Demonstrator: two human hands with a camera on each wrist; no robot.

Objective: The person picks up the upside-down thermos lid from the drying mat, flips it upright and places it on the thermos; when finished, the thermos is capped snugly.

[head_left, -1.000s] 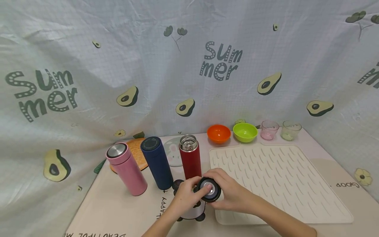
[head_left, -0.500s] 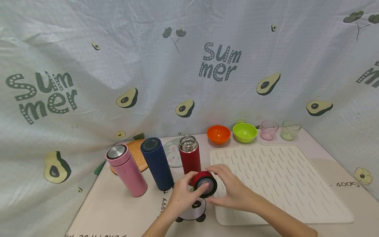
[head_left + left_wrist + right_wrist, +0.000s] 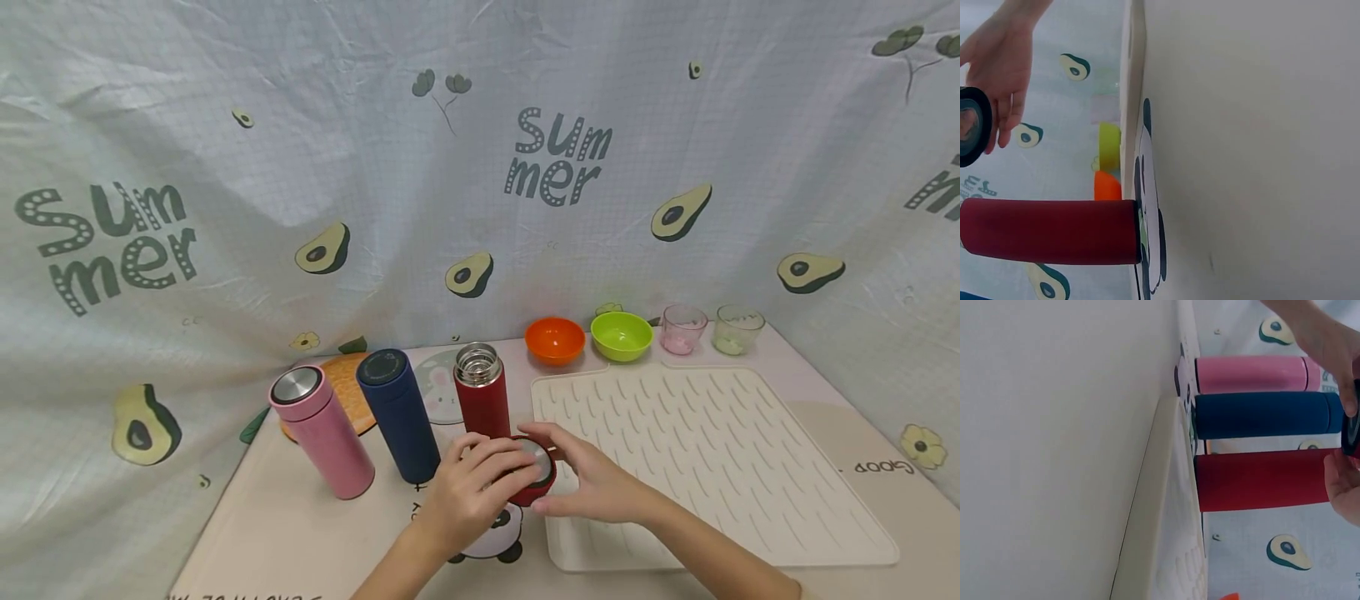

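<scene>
My left hand point(image 3: 476, 492) grips the red flask lid point(image 3: 536, 495), its fingers over the silver top. In the left wrist view the lid point(image 3: 985, 125) shows its black rim, tilted sideways. My right hand point(image 3: 592, 483) is spread around the lid's right side, with thumb and fingers apart; whether it touches the lid is unclear. Behind the hands stands the red vacuum flask point(image 3: 483, 408), upright and uncapped, its steel mouth showing. To its left are a capped navy flask point(image 3: 401, 425) and a capped pink flask point(image 3: 330, 442).
A cream ribbed draining mat point(image 3: 705, 467) lies at the right. Along the back stand an orange bowl point(image 3: 555, 342), a green bowl point(image 3: 621, 337), a pink glass point(image 3: 682, 330) and a greenish glass point(image 3: 737, 331). A patterned curtain point(image 3: 375, 167) hangs behind the table.
The lid has turned over: its underside faced the camera earlier, and now its silver top does. My left fingers have shifted over the top, while my right hand has loosened from it.
</scene>
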